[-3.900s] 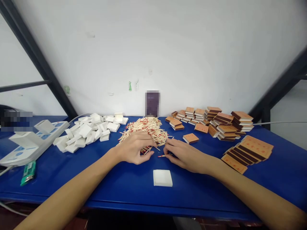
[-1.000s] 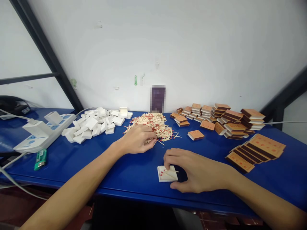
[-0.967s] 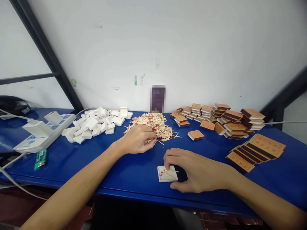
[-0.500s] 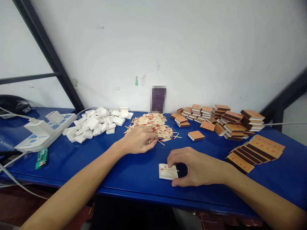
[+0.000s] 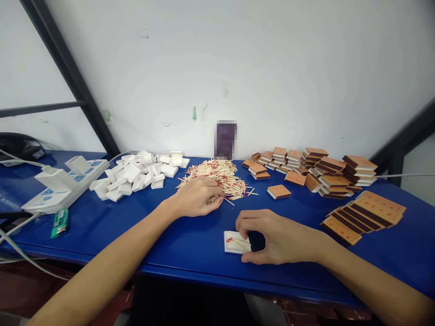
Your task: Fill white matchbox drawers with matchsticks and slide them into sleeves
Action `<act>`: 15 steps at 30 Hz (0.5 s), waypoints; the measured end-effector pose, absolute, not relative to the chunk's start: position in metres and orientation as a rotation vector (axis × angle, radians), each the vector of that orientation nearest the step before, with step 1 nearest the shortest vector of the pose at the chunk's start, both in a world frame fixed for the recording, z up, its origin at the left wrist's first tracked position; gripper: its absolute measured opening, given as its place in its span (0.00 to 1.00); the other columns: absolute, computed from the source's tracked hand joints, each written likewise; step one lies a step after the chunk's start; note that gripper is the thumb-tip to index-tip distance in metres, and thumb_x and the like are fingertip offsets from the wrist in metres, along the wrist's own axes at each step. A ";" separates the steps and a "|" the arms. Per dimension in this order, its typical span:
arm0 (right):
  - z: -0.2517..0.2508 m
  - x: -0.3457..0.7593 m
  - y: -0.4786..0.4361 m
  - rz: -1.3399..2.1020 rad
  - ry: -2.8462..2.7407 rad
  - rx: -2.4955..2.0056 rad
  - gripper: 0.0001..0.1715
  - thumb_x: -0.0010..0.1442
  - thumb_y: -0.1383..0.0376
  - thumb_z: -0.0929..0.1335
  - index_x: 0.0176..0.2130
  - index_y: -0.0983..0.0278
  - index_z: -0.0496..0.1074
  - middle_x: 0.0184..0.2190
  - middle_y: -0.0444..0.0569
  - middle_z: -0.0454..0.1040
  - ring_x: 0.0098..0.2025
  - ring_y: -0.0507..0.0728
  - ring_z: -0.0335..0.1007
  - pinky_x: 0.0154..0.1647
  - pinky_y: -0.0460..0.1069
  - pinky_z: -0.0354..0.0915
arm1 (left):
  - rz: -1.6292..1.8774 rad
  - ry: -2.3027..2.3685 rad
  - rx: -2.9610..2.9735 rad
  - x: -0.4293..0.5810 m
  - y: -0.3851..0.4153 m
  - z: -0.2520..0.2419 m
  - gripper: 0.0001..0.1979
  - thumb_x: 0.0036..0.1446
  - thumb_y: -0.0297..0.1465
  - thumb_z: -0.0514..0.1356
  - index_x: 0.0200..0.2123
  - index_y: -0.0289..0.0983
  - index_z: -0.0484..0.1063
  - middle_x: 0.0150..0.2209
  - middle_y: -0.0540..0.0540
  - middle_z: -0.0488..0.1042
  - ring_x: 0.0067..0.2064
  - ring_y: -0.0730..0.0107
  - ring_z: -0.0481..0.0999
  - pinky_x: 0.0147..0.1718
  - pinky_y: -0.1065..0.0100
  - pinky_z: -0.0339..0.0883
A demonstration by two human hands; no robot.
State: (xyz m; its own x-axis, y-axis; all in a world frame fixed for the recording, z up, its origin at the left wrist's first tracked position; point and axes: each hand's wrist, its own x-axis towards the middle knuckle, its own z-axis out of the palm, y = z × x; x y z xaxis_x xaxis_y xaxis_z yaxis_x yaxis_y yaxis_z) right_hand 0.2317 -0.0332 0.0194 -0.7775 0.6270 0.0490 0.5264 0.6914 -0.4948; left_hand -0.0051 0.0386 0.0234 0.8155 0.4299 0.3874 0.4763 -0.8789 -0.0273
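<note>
- Since the frame nearly four seconds back, the right hand (image 5: 278, 235) has come away from the edge of the match pile (image 5: 217, 179) and down to the small white tray (image 5: 237, 242), which then lay bare and now has a few red-tipped matches lying flat in it.
- Curled loosely, the right hand has its fingertips (image 5: 242, 226) over the tray's far edge and its thumb at the near corner, pinching the thin card tray from its right side.
- Just below the left hand (image 5: 197, 199) and to its right, that tray sits flat on the smooth blue table (image 5: 163, 244), close to the front edge.
- Half closed, palm down, the left hand rests on the near side of the pile, its fingers bent over a loose bunch of pale wooden sticks; whether any are actually pinched cannot be told.
- Beyond the left hand and to its left lies a jumble of white card trays (image 5: 136, 174), boxy and matte.
- Further out to the left rests a glossy white power strip (image 5: 59, 188), with a green lighter (image 5: 60, 222) nearer the front edge.
- Beyond the right hand stand stacks of flat orange-brown matchbox sleeves (image 5: 322, 170), with one closed box (image 5: 278, 191) lying alone.
</note>
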 end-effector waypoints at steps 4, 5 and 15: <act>0.016 0.234 -0.030 0.694 -2.657 -0.852 0.14 0.54 0.56 0.74 0.34 0.64 0.73 0.39 0.47 0.73 0.35 0.53 0.70 0.38 0.47 0.65 | -0.557 -0.720 -2.880 -0.005 0.039 0.022 0.14 0.64 0.32 0.51 0.33 0.35 0.76 0.29 0.46 0.73 0.32 0.69 0.70 0.33 0.67 0.62; 0.015 0.235 -0.028 0.688 -2.642 -0.842 0.15 0.54 0.56 0.74 0.35 0.64 0.74 0.39 0.47 0.74 0.35 0.53 0.70 0.38 0.48 0.65 | -0.553 -0.716 -2.883 -0.005 0.039 0.022 0.14 0.64 0.32 0.51 0.33 0.35 0.76 0.29 0.46 0.73 0.32 0.69 0.70 0.33 0.67 0.62; 0.013 0.232 -0.023 0.709 -2.623 -0.912 0.24 0.50 0.49 0.75 0.39 0.61 0.72 0.34 0.43 0.73 0.32 0.52 0.66 0.34 0.46 0.61 | -0.538 -0.695 -2.840 -0.004 0.038 0.024 0.14 0.64 0.32 0.51 0.34 0.36 0.76 0.29 0.46 0.74 0.32 0.67 0.71 0.33 0.66 0.61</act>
State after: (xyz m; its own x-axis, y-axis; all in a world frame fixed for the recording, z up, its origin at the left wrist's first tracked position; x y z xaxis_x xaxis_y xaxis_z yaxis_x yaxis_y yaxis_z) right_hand 0.2319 -0.0234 0.0127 -0.7637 0.6386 0.0946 0.5040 0.6813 -0.5309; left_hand -0.0043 0.0383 0.0243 0.8266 0.4130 0.3824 0.4738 -0.8773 -0.0766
